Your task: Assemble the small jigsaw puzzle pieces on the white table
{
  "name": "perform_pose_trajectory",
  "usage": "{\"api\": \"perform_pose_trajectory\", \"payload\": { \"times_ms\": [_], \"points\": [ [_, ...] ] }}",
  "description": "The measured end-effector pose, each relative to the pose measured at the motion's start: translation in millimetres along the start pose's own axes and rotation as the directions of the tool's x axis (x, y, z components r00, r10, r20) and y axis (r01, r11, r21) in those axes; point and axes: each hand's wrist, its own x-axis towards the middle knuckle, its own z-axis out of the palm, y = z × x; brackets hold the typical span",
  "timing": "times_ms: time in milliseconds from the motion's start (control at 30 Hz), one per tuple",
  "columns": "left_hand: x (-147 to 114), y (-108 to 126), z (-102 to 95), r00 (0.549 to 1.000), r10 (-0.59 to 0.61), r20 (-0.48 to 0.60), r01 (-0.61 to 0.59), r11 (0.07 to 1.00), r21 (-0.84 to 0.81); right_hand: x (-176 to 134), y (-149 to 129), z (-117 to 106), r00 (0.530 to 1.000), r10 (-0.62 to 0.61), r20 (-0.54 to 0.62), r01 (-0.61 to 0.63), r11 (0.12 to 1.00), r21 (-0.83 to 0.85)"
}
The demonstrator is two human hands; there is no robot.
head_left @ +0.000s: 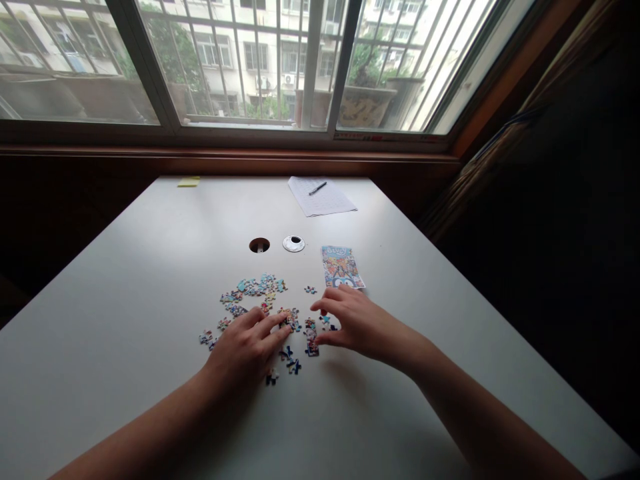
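Note:
Small colourful jigsaw pieces (pixel 263 285) lie scattered over the white table in front of me. My left hand (pixel 253 338) rests among them, fingers stretched out, with the fingertips on a cluster of pieces (pixel 290 319). To the right of that cluster stands a narrow strip of joined puzzle pieces (pixel 311 337). Over and beside the strip hovers my right hand (pixel 353 317), thumb and fingers apart, holding nothing that I can see. A few loose pieces (pixel 327 322) lie under its curve. Just beyond it is a printed picture card (pixel 342 265), its lower edge partly covered by the hand.
The white table (pixel 150 280) reaches to the barred window. Behind the pieces are a round cable hole (pixel 259 245) and its metal cover (pixel 293 243). Farther back lie paper sheets (pixel 320 200) with a pen (pixel 317 189), and yellow sticky notes (pixel 189 181). A dark curtain (pixel 500 140) hangs at right.

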Motion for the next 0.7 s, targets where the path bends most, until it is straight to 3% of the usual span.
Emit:
{"api": "perform_pose_trajectory", "payload": {
  "times_ms": [433,700],
  "points": [
    [7.0,4.9,-5.7,0.999,-0.001,-0.049,-0.002,0.999,-0.051,-3.4,-11.3,10.3,0.995,0.073,0.072,-0.077,0.996,0.050],
    [5.4,4.3,-0.7,1.000,0.010,-0.018,-0.011,0.999,-0.039,-2.7,-12.1,11.6,0.992,0.091,0.091,-0.102,0.988,0.116]
  ]
}}
